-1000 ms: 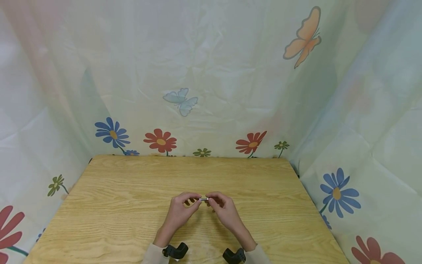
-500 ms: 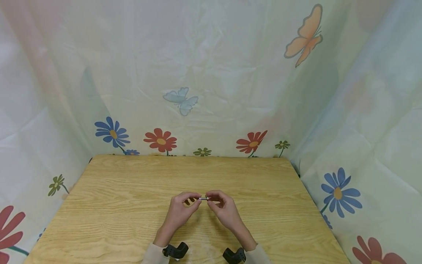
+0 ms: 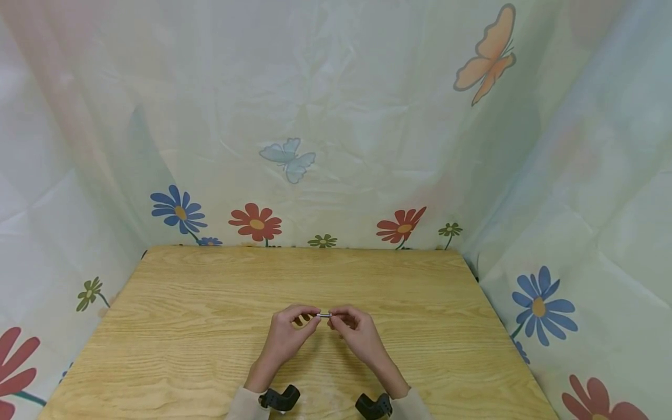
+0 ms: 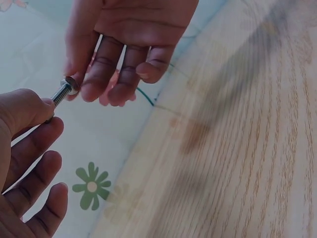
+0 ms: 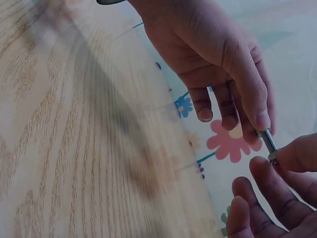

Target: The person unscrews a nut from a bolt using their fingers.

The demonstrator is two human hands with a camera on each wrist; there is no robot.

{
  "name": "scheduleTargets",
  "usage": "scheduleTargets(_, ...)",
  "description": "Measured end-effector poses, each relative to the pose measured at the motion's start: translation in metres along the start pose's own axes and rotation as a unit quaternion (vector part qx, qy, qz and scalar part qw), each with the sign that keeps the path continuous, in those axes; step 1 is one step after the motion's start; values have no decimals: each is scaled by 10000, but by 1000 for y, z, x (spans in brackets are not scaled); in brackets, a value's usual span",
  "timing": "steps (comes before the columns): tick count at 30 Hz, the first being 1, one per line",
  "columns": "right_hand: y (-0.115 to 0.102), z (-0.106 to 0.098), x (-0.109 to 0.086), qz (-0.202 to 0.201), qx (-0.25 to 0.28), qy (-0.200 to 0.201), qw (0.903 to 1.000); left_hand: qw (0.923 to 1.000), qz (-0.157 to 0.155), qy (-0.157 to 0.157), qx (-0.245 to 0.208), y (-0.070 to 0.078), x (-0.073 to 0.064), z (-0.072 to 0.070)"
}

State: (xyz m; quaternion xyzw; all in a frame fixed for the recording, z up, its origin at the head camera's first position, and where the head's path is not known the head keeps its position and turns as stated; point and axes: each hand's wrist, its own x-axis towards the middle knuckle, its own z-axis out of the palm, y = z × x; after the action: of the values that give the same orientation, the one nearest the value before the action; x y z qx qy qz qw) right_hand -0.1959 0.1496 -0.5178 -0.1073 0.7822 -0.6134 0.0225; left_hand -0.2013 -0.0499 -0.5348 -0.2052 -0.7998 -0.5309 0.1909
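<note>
A small silver threaded bolt lies roughly level between both hands, held up over the table. My left hand pinches one end of it between thumb and forefinger, which cover that end. In the left wrist view the bare thread of the bolt shows, and a wider metal nut sits at its other end. My right hand holds the nut by thumb and forefinger. From the right wrist, the nut appears right at the right thumb, with the left thumb at the bolt's far end. The other fingers are loosely bent.
The wood-grain table spreads under the hands. A pale curtain printed with flowers and butterflies hangs behind and at both sides. Black wrist cameras, including the left one, sit by the light sleeves.
My right thumb and forefinger spread apart at the bolt's end half a second ago, then came together again on the nut. My left hand has stayed in place.
</note>
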Motion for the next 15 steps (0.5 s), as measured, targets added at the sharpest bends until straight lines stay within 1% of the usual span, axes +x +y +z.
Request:
scheduleTargets(2, -1, -1, 0, -66, -23, -30, 10000, 10000, 38, 10, 3, 0, 0, 0)
scheduleTargets(4, -2, -1, 0, -125, -47, -39, 9999, 10000, 13, -4, -7, 0, 0, -1)
scheduleTargets(11, -1, -2, 0, -519, 28, -81, 9986, 9998, -194, -80, -20, -1, 0, -1)
scheduleTargets(13, -1, -1, 0, -501, 82, -34, 9987, 9997, -231, -85, -25, -1, 0, -1)
scheduleTargets(15, -2, -1, 0, -365, 76, 82, 9993, 9997, -242, -84, -34, -1, 0, -1)
